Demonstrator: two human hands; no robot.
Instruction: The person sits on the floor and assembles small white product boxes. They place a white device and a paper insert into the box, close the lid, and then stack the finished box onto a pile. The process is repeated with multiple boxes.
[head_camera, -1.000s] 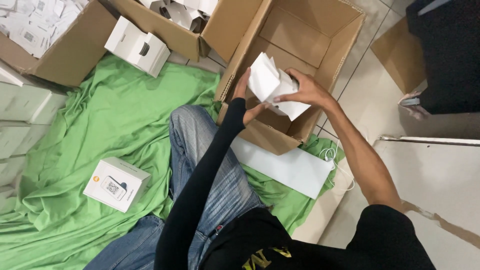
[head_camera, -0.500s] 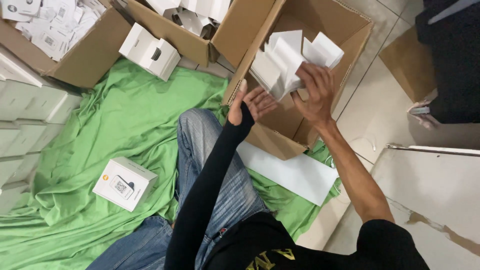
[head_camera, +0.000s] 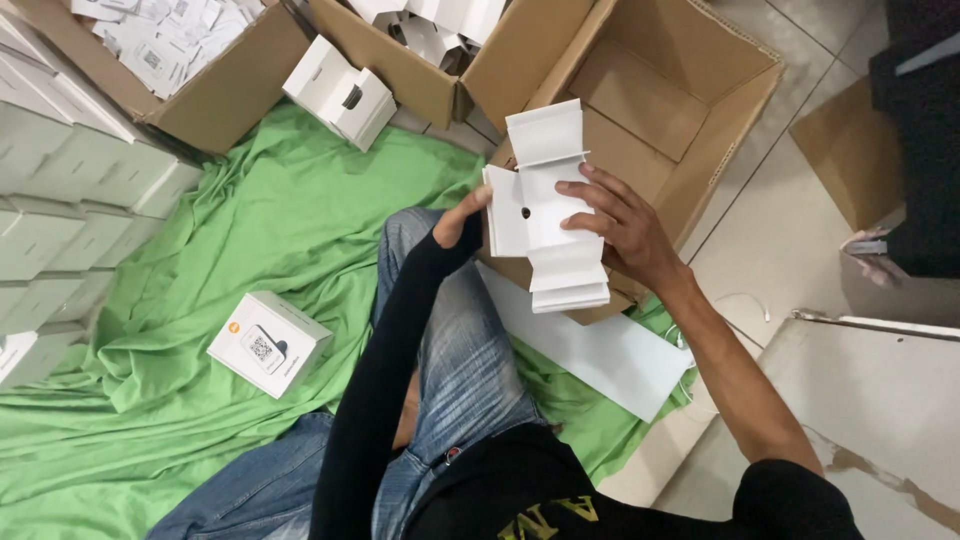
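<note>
My right hand (head_camera: 622, 227) presses its spread fingers on a flat white cardboard insert (head_camera: 545, 205) with folded flaps and a small round hole, held up over the edge of an open brown carton (head_camera: 700, 120). My left hand (head_camera: 462, 222), in a long black sleeve, pinches the insert's left edge. Both hands hold it above my jeans-clad knee (head_camera: 455, 340).
A small white printed box (head_camera: 268, 343) lies on the green cloth (head_camera: 250, 230) to the left. An open white box (head_camera: 340, 92) sits by brown cartons of white parts (head_camera: 170, 50). Stacked white boxes (head_camera: 60, 200) line the left. A white sheet (head_camera: 590, 345) lies under my leg.
The white insert has come out of the carton toward me and unfolded flat. My left hand moved from under it to gripping its left edge.
</note>
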